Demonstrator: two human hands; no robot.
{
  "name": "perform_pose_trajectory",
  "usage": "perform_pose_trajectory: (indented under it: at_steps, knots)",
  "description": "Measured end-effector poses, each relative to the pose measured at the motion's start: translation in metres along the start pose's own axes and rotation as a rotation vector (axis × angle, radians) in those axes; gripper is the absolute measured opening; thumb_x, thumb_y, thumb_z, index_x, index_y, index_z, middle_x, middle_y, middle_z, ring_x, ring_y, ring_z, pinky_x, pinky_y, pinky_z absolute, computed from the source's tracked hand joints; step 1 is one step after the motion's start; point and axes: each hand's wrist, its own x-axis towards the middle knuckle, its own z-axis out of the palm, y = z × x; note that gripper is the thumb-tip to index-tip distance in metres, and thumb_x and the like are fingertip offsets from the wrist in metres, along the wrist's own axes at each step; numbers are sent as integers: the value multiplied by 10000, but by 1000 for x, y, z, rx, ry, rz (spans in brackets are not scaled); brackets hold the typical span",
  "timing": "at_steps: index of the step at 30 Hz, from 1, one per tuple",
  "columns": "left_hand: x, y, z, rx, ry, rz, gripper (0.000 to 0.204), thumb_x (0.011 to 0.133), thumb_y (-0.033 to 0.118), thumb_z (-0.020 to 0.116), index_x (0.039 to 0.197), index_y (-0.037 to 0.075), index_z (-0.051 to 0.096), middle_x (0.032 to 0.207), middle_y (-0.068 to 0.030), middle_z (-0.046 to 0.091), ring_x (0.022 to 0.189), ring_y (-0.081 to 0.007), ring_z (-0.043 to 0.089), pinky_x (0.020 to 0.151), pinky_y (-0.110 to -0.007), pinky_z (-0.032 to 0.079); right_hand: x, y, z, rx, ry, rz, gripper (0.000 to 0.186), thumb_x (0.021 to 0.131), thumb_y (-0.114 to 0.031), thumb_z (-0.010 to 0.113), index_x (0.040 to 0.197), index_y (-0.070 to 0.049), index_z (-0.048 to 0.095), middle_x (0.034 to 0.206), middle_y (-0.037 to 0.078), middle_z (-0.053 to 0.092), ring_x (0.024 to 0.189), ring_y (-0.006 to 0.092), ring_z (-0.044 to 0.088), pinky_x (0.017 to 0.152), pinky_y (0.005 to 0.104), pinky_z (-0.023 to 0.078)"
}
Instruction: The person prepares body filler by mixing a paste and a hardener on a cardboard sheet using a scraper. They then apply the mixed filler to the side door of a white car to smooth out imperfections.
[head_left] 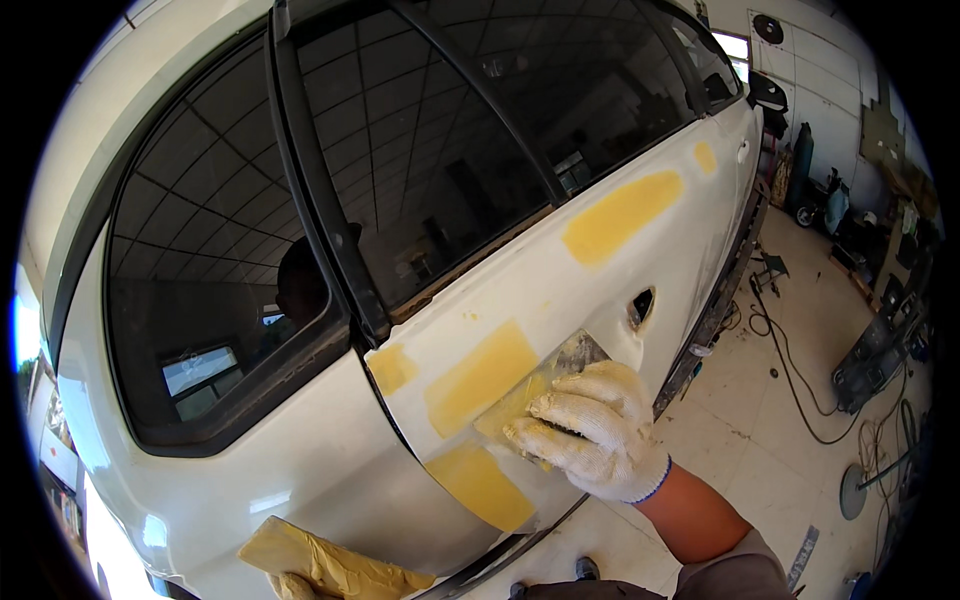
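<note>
My right hand [605, 430], in a white knit glove, is closed on a wide flat putty spreader [582, 350] smeared with yellow. The spreader lies at a low angle against the white car's rear door [640, 360]. Beside it are a yellow putty patch [485, 375] and a lower putty patch [480, 487]. At the bottom edge my left hand [290, 586], also gloved and mostly cut off, grips a flat putty board [272, 548]. Thick yellow putty [345, 568] is heaped along the board.
More yellow putty [622, 215] covers the upper door, near an open handle hole [641, 308]. Dark windows [420, 150] run above. On the tiled floor to the right lie cables [785, 345], a black car part [868, 355] and a round-based stand [853, 490].
</note>
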Motion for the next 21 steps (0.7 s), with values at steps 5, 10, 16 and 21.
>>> perform_pose_trajectory:
  at_steps: [5,10,16,21]
  knots:
    - [2,-2,-4,-3,39,-6,628,1016,523,553,1470,96,477,1325,-116,625,1197,-271,660,1007,-460,572,-5,-2,-4,3,-54,9,437,754,-188,864,1174,-242,759,1175,-21,648,1042,216,643,857,412,547]
    - [2,-2,-19,62,-40,-13,652,1027,506,540,1499,63,467,1393,-133,608,1265,-301,624,1081,-491,509,-3,0,-5,-12,11,7,438,759,-182,863,1180,-239,757,1159,-22,645,1032,215,641,849,409,545]
    - [-4,1,-22,226,1,20,709,1039,532,522,1542,39,441,1480,-153,572,1353,-333,563,1174,-520,408,-4,1,2,0,2,6,446,760,-182,866,1189,-241,757,1132,-18,648,1042,214,644,842,404,545]
    - [0,-1,-1,-14,40,-5,648,997,540,570,1470,106,478,1343,-114,616,1204,-277,661,1010,-463,578,-1,-4,-3,-19,0,1,447,771,-178,859,1199,-251,754,1170,-22,635,1033,211,644,836,403,544]
